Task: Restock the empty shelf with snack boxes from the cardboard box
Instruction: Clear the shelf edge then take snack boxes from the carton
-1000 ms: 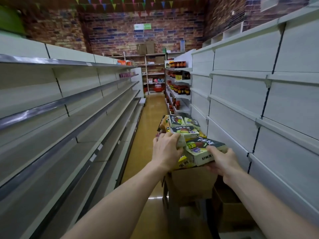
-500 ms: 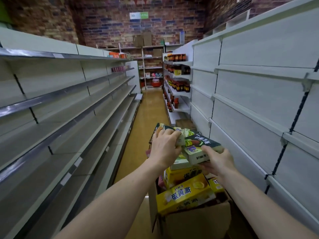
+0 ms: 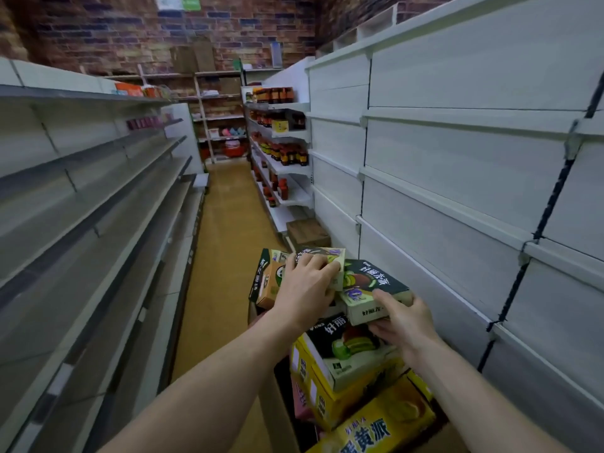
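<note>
**Snack boxes in hand, shelves not yet reached**

The dark-green snack box (image 3: 376, 282) is in the right hand (image 3: 403, 322), thumb on its top face and fingers curled under its pale front edge. Just beside it, the left hand (image 3: 307, 286) grips a second box (image 3: 327, 256). An orange box (image 3: 269, 282) touches that one, but I cannot tell whether the hand carries it too. Both hands are above the cardboard box (image 3: 275, 421), where yellow boxes (image 3: 369, 429) lie packed.

All are glossy printed card, flat-sided and sharp-cornered, and probably light.

The step looks like carrying from carton to shelf. The next move calls for turning to the bare grey shelves (image 3: 98, 230) or the white shelves (image 3: 457, 197) and setting the boxes down square.
</note>
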`<state>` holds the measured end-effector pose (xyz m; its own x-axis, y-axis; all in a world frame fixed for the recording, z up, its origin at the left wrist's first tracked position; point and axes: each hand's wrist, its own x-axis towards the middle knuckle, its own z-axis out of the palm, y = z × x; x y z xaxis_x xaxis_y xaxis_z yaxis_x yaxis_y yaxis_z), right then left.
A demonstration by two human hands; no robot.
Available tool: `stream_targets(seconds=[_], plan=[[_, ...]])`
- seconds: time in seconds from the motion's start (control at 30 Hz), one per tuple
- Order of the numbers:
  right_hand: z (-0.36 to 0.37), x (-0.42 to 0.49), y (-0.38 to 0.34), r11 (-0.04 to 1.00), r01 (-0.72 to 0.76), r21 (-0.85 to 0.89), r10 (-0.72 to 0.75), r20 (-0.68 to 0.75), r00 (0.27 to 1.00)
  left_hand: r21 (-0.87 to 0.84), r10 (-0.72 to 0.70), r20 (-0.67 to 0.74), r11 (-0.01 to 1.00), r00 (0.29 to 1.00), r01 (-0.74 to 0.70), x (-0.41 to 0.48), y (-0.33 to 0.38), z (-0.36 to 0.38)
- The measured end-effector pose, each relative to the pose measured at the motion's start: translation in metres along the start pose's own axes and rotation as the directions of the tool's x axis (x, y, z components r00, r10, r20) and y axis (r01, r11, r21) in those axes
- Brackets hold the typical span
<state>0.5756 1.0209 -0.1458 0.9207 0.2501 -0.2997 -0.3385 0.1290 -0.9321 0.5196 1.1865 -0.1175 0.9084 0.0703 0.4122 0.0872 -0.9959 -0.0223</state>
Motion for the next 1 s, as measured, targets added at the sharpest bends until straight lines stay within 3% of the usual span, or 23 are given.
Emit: stream_targets(seconds=[0.17,0.43,0.63,0.8,1.0], plan=[[0.013,0.007,0.014,0.996,-0.089,0.023,0.089,-0.032,0.995,0.005,0.089,0.048,0.996,0.995,-0.090,0.008,-0.022,0.021],[0.000,0.006,0.011,0.928,-0.170,-0.331,0.166,-0.042,0.985,-0.011,0.169,0.086,0.986,0.982,-0.168,0.002,-0.026,0.030],[-0.007,0.009,0.012,0.874,-0.117,-0.472,0.114,-0.034,0.993,0.027,0.153,0.153,0.987,0.976,-0.159,0.000,-0.025,0.026],[-0.011,0.012,0.010,0.844,-0.108,-0.526,0.127,0.000,0.992,-0.030,0.054,0.202,0.998,0.978,-0.049,-0.007,-0.012,0.021],[-0.018,0.006,0.005,0.838,-0.052,-0.543,0.114,0.082,0.990,-0.213,-0.158,0.060,0.963,0.986,0.167,-0.017,0.008,0.017]])
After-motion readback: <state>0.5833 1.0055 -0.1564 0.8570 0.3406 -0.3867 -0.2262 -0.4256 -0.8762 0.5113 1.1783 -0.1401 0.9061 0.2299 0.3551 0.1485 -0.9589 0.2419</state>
